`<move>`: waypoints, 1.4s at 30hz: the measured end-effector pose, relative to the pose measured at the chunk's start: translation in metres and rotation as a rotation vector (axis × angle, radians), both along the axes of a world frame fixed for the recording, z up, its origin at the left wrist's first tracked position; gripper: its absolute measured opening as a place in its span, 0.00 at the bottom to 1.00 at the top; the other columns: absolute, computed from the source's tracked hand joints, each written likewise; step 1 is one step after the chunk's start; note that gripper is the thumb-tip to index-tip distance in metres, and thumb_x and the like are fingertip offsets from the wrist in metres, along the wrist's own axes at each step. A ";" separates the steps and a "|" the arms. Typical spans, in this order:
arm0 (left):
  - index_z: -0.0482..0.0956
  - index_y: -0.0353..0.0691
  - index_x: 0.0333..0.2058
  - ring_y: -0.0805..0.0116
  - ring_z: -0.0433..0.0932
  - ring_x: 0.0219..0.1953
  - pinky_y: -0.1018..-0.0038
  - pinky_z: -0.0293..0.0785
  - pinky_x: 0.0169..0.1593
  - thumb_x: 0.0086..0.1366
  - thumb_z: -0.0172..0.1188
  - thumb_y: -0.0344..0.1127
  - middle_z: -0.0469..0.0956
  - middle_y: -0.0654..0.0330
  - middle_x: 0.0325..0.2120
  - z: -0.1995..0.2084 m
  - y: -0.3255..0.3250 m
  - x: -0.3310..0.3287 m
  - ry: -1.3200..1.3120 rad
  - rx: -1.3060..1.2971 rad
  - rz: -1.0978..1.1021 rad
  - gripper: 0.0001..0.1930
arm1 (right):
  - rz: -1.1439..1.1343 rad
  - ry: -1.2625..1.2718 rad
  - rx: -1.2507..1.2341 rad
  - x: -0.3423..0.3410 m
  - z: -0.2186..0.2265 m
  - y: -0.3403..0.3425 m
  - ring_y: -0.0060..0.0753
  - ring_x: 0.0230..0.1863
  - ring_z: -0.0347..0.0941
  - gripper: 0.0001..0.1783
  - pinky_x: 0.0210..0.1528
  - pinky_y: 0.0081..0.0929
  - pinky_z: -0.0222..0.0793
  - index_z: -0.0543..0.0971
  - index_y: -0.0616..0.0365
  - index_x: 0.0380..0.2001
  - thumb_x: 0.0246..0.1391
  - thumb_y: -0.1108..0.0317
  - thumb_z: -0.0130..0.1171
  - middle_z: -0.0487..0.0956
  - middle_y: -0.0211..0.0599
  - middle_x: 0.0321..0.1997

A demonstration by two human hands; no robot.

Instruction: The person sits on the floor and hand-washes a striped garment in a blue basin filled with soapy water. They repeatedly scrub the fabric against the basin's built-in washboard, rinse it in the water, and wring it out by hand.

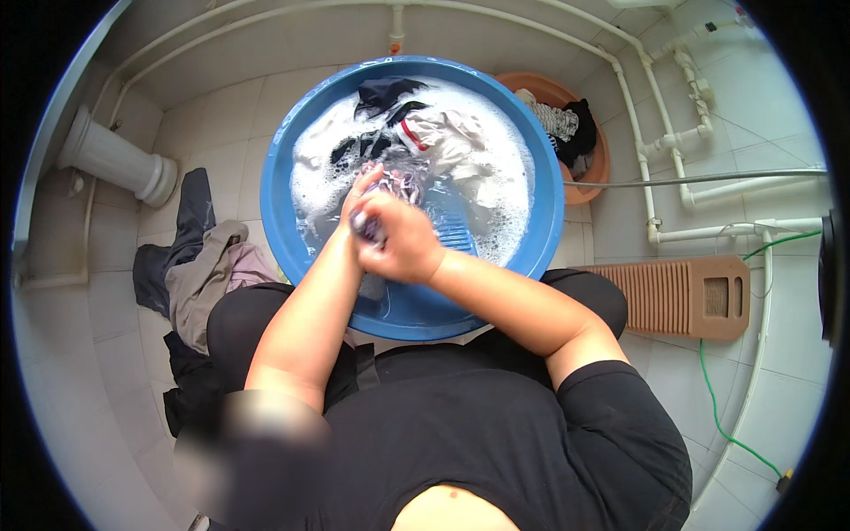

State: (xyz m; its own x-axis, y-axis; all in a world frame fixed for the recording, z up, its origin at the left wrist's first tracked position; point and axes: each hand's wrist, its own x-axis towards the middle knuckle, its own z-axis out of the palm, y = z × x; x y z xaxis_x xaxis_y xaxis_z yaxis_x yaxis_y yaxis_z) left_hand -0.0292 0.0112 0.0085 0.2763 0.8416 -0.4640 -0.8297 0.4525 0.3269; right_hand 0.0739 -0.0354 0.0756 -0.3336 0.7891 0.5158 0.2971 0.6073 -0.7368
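Observation:
Over a large blue basin [273,190] of sudsy water, my two hands grip a wet, bunched dark-and-white cloth [404,184]. My left hand [359,192] is behind, partly hidden by the right, its fingers pressed against the cloth. Closed around a lower bunch of it is my right hand [403,237], in front and slightly blurred. Beyond them, dark clothes [385,96] and a pale garment with a red trim [452,133] lie in the foam. Blue washboard ridges [454,232] show through the water just right of my hands.
An orange basin [602,164] with black and striped clothes stands at the far right. A brown washboard [673,296] lies right of my knee. Grey and beige clothes [199,257] are heaped on the left floor. White pipes [633,133] and a green hose [713,398] run along the right.

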 end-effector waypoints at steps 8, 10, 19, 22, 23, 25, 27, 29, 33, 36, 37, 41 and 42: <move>0.75 0.41 0.32 0.65 0.77 0.29 0.70 0.75 0.35 0.60 0.51 0.43 0.77 0.59 0.28 0.020 -0.014 0.026 0.213 -0.116 0.002 0.12 | -0.321 -0.123 -0.103 0.024 -0.037 0.044 0.47 0.25 0.72 0.10 0.28 0.34 0.68 0.74 0.57 0.19 0.39 0.61 0.57 0.74 0.44 0.22; 0.75 0.40 0.30 0.65 0.77 0.28 0.69 0.75 0.32 0.59 0.50 0.40 0.76 0.58 0.26 0.018 -0.015 0.028 0.194 -0.130 -0.036 0.11 | -0.392 -0.162 -0.157 0.031 -0.043 0.048 0.50 0.25 0.71 0.11 0.27 0.35 0.67 0.73 0.58 0.17 0.43 0.62 0.55 0.73 0.47 0.21; 0.74 0.40 0.30 0.61 0.77 0.30 0.66 0.74 0.38 0.56 0.44 0.43 0.78 0.56 0.27 0.018 -0.009 0.023 0.198 -0.214 -0.081 0.14 | -0.352 -0.202 -0.086 0.038 -0.046 0.044 0.45 0.28 0.74 0.10 0.31 0.37 0.70 0.76 0.54 0.22 0.41 0.59 0.56 0.76 0.40 0.26; 0.74 0.36 0.33 0.59 0.78 0.34 0.64 0.75 0.43 0.60 0.45 0.41 0.78 0.54 0.33 0.035 -0.011 0.033 0.219 -0.127 -0.030 0.14 | -0.598 -0.405 -0.214 0.076 -0.077 0.077 0.47 0.36 0.74 0.18 0.39 0.39 0.69 0.77 0.54 0.30 0.45 0.50 0.55 0.78 0.41 0.33; 0.74 0.36 0.34 0.59 0.78 0.34 0.63 0.75 0.42 0.61 0.47 0.42 0.78 0.54 0.32 0.029 -0.009 0.033 0.166 -0.077 -0.009 0.14 | -0.608 -0.451 -0.288 0.086 -0.083 0.080 0.48 0.39 0.74 0.21 0.41 0.38 0.69 0.76 0.54 0.33 0.44 0.47 0.56 0.78 0.42 0.35; 0.74 0.33 0.37 0.58 0.78 0.39 0.62 0.72 0.48 0.63 0.45 0.40 0.78 0.52 0.35 0.010 -0.001 0.019 0.068 -0.089 -0.081 0.16 | -0.393 -0.634 -0.410 0.094 -0.073 0.068 0.49 0.42 0.73 0.27 0.45 0.39 0.67 0.75 0.54 0.37 0.43 0.42 0.57 0.77 0.45 0.39; 0.66 0.33 0.47 0.55 0.75 0.44 0.58 0.72 0.49 0.63 0.41 0.30 0.73 0.48 0.42 -0.003 0.006 0.017 0.405 -0.154 0.191 0.15 | -0.242 -0.896 -0.543 0.098 -0.058 0.066 0.49 0.43 0.73 0.29 0.46 0.38 0.67 0.76 0.54 0.38 0.44 0.39 0.55 0.77 0.46 0.41; 0.60 0.34 0.52 0.53 0.74 0.45 0.56 0.73 0.48 0.63 0.39 0.25 0.70 0.47 0.45 -0.005 0.003 0.014 0.321 -0.072 0.151 0.17 | -0.334 -0.926 -0.534 0.112 -0.064 0.080 0.48 0.44 0.73 0.29 0.45 0.39 0.68 0.77 0.54 0.36 0.45 0.39 0.54 0.77 0.45 0.41; 0.61 0.40 0.51 0.57 0.77 0.40 0.59 0.74 0.47 0.64 0.44 0.30 0.72 0.50 0.41 -0.025 0.008 0.011 0.071 -0.036 0.063 0.16 | -0.540 -0.600 -0.383 0.088 -0.071 0.077 0.46 0.43 0.72 0.23 0.45 0.36 0.69 0.78 0.56 0.35 0.42 0.48 0.59 0.75 0.45 0.41; 0.72 0.40 0.39 0.64 0.78 0.35 0.66 0.75 0.43 0.65 0.46 0.45 0.77 0.58 0.33 0.001 -0.001 0.015 -0.005 0.029 -0.099 0.15 | -0.299 -0.123 -0.100 0.036 -0.053 0.043 0.42 0.42 0.72 0.14 0.44 0.32 0.69 0.77 0.57 0.27 0.40 0.59 0.61 0.75 0.41 0.38; 0.72 0.39 0.37 0.65 0.78 0.34 0.66 0.75 0.41 0.65 0.46 0.47 0.77 0.58 0.32 -0.003 -0.001 0.008 -0.030 0.080 -0.135 0.17 | -0.177 -0.009 -0.106 0.021 -0.029 0.028 0.43 0.40 0.71 0.13 0.43 0.33 0.67 0.72 0.61 0.24 0.39 0.65 0.63 0.75 0.43 0.36; 0.67 0.40 0.46 0.65 0.76 0.38 0.65 0.73 0.42 0.66 0.45 0.44 0.76 0.56 0.34 0.039 -0.025 0.012 0.237 0.176 -0.052 0.16 | 0.054 -0.009 -0.015 -0.007 -0.003 -0.005 0.41 0.31 0.71 0.11 0.35 0.31 0.67 0.71 0.56 0.26 0.38 0.67 0.61 0.73 0.39 0.27; 0.70 0.41 0.43 0.65 0.75 0.41 0.66 0.73 0.44 0.64 0.47 0.43 0.75 0.56 0.36 -0.003 -0.023 0.001 0.244 0.324 -0.091 0.14 | 0.014 -0.013 0.059 -0.006 -0.004 -0.003 0.41 0.28 0.71 0.09 0.31 0.31 0.66 0.72 0.53 0.24 0.37 0.66 0.61 0.72 0.37 0.24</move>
State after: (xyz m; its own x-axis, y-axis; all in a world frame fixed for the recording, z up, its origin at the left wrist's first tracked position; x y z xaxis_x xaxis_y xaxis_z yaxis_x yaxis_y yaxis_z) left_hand -0.0281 -0.0116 0.0055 0.2712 0.9320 -0.2406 -0.6712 0.3623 0.6467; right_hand 0.0675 -0.0388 0.0716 -0.3516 0.7527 0.5566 0.2975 0.6536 -0.6959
